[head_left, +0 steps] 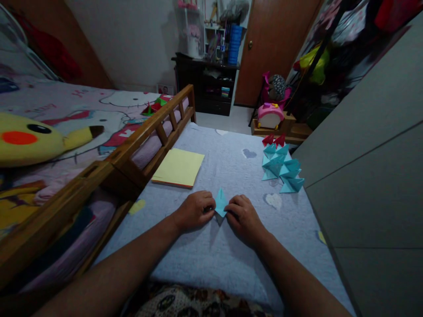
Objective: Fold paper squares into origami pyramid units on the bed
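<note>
A small piece of folded light-blue origami paper [220, 203], shaped like a kite with its point away from me, is held between my two hands just above the bed sheet. My left hand [196, 210] pinches its left edge, fingers curled. On the opposite edge my right hand [244, 219] is closed in a pinch too. To the left lies a stack of square paper [179, 168] with a yellow sheet on top. Several folded blue paper pieces [276, 166] stand in a group at the right, with red folded pieces [273, 140] behind them.
A wooden bed rail [145, 141] runs along the left, and beyond it a yellow plush toy [39, 138] lies on another bed. Grey cabinet panels [370, 176] border the right side. A dark cabinet [206, 83] and a brown door [264, 48] stand at the back.
</note>
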The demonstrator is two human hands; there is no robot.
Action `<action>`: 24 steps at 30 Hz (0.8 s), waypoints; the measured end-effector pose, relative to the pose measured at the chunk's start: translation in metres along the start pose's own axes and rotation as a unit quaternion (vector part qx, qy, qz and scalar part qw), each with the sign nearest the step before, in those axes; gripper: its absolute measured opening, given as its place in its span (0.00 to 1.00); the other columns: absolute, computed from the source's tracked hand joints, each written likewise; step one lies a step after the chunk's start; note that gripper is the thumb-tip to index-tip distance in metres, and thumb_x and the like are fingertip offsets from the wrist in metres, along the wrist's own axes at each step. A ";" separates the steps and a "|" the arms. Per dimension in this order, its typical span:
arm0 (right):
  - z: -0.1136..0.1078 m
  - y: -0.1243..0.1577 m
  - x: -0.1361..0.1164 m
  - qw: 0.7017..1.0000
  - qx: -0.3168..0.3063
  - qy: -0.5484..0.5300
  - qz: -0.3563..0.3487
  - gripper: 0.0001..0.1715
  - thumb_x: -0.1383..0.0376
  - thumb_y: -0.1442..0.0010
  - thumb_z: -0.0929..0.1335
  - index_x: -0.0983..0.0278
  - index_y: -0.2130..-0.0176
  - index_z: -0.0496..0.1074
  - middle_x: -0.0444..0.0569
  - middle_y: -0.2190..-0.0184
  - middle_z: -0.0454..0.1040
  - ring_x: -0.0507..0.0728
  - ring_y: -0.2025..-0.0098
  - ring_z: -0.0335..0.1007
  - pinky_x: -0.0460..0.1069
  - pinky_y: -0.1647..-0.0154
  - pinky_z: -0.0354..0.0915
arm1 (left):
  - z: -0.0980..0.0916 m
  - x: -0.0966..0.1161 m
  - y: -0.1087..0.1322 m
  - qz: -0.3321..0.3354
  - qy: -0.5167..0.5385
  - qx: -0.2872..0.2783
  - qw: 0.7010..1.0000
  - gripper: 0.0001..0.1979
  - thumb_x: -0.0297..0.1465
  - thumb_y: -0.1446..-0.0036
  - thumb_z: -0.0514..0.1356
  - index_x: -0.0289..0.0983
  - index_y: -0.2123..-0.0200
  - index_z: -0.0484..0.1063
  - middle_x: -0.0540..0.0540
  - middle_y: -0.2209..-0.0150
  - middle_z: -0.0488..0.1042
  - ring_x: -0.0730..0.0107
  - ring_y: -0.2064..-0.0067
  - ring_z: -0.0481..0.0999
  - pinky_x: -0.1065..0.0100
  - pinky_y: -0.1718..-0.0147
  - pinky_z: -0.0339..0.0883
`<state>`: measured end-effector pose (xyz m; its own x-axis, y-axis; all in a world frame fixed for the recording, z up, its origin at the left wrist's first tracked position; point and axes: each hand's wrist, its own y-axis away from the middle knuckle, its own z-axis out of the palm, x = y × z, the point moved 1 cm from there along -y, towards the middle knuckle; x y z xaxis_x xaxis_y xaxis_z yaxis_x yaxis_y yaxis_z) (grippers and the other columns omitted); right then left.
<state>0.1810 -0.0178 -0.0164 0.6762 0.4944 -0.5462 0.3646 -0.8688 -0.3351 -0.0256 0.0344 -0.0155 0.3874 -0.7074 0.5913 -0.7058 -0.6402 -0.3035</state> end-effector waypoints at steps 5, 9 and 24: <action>-0.002 -0.004 0.000 0.999 -0.002 -0.007 0.050 0.07 0.69 0.36 0.68 0.62 0.66 0.76 0.48 0.66 0.71 0.58 0.60 0.63 0.53 0.58 0.60 | -0.002 0.001 -0.001 -0.020 -0.010 -0.011 1.000 0.06 0.26 0.40 0.60 0.36 0.71 0.71 0.49 0.72 0.68 0.67 0.66 0.69 0.67 0.67 0.59; -0.001 -0.007 0.001 0.996 -0.008 0.022 0.088 0.08 0.68 0.35 0.68 0.63 0.67 0.76 0.49 0.67 0.71 0.58 0.60 0.63 0.53 0.57 0.59 | 0.000 0.003 -0.003 -0.054 -0.032 -0.011 0.998 0.09 0.29 0.36 0.57 0.36 0.70 0.71 0.48 0.71 0.69 0.66 0.65 0.70 0.66 0.64 0.61; 0.009 -0.013 0.000 0.982 0.017 0.111 0.155 0.10 0.66 0.37 0.68 0.62 0.71 0.74 0.49 0.70 0.72 0.59 0.63 0.63 0.54 0.59 0.55 | 0.009 0.006 -0.008 -0.133 -0.155 -0.011 0.979 0.09 0.30 0.35 0.58 0.36 0.69 0.70 0.46 0.69 0.71 0.62 0.63 0.71 0.64 0.61 0.63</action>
<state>0.1703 -0.0062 -0.0190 0.8753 0.1847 -0.4469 0.1004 -0.9734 -0.2058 -0.0123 0.0332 -0.0161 0.7185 -0.5748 0.3916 -0.5658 -0.8105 -0.1514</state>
